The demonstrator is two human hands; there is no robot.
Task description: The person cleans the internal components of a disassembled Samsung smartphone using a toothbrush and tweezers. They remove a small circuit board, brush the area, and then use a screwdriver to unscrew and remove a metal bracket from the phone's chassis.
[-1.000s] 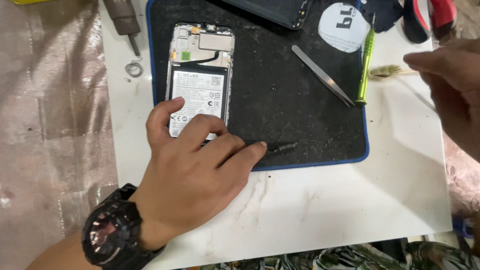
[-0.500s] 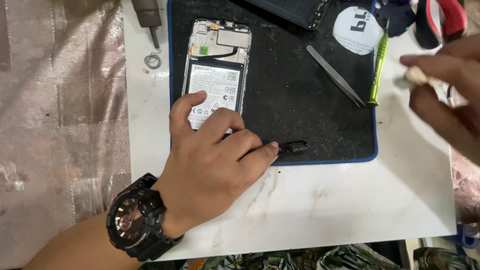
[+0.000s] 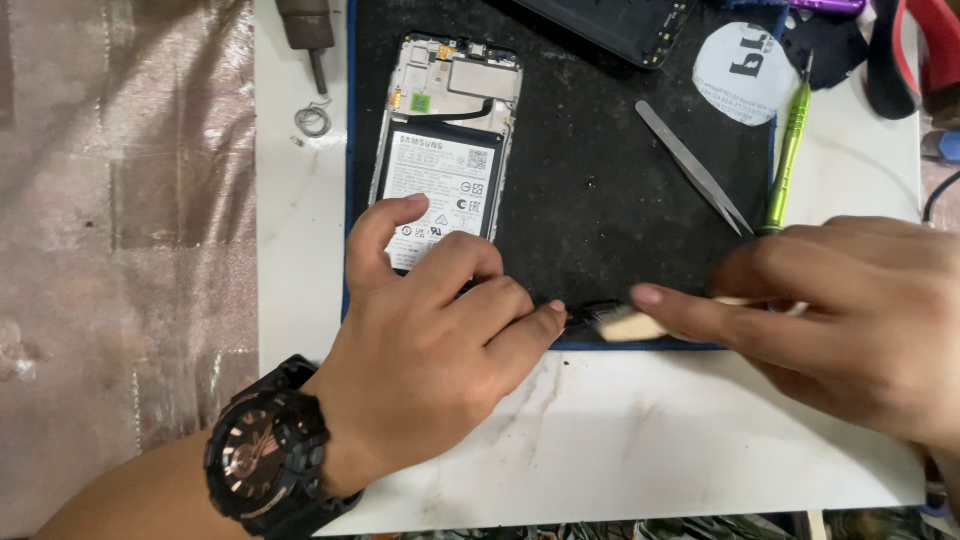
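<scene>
White table (image 3: 640, 450) carries my black mat (image 3: 600, 190). On the mat lies the opened phone (image 3: 445, 140), battery exposed. My left hand (image 3: 430, 350) presses its lower end, fingers curled, grasping nothing. My right hand (image 3: 850, 310) pinches a small brush (image 3: 615, 322), bristles at the mat's near edge. Tweezers (image 3: 695, 168) and green screwdriver (image 3: 787, 165) lie beside.
</scene>
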